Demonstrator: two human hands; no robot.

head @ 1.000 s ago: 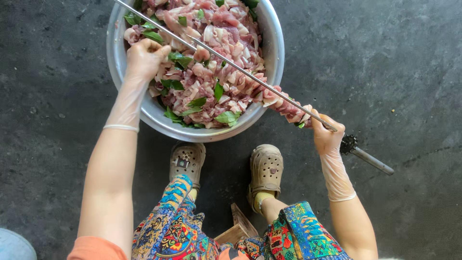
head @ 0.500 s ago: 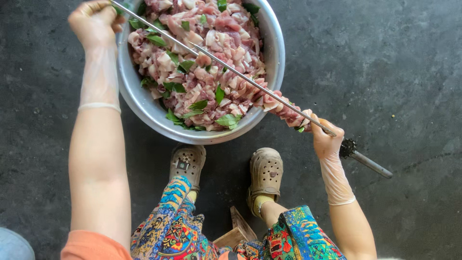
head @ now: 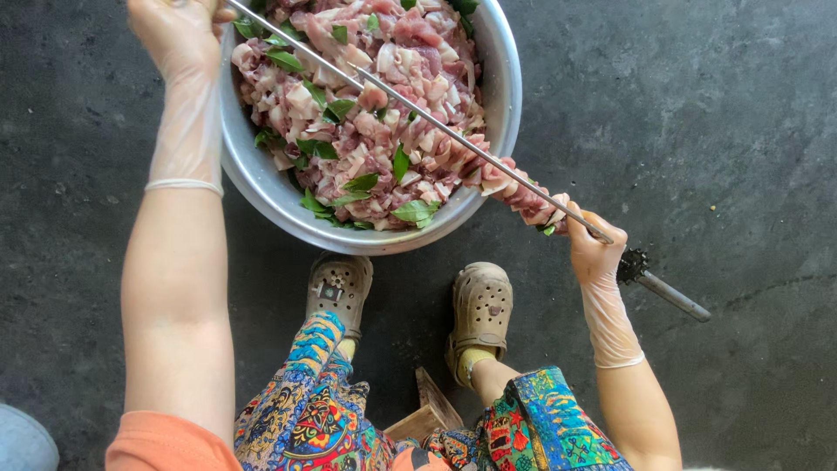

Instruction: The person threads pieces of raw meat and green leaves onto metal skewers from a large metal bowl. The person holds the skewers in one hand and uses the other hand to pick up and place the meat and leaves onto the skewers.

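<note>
A long metal skewer (head: pixel 436 126) runs from the upper left across a metal bowl (head: pixel 261 187) down to its handle at the right (head: pixel 667 292). My right hand (head: pixel 593 244), in a thin clear glove, grips the skewer near the handle, just behind several meat pieces (head: pixel 519 192) threaded on it. My gloved left hand (head: pixel 179 35) is at the skewer's far tip, at the bowl's upper left rim, fingers closed; what it holds is cut off by the frame edge. The bowl is full of raw pink meat chunks (head: pixel 366 96) mixed with green leaves (head: pixel 414 209).
The bowl rests on dark concrete floor (head: pixel 697 105). My two feet in beige clogs (head: pixel 336 288) (head: pixel 479 310) stand just below the bowl. A small wooden stool corner (head: pixel 427 414) shows between my knees. A pale object (head: pixel 22 440) sits at the bottom left corner.
My left hand rose from the meat in the bowl up to the skewer's far tip at the bowl's upper left. My right hand kept its grip and barely moved.
</note>
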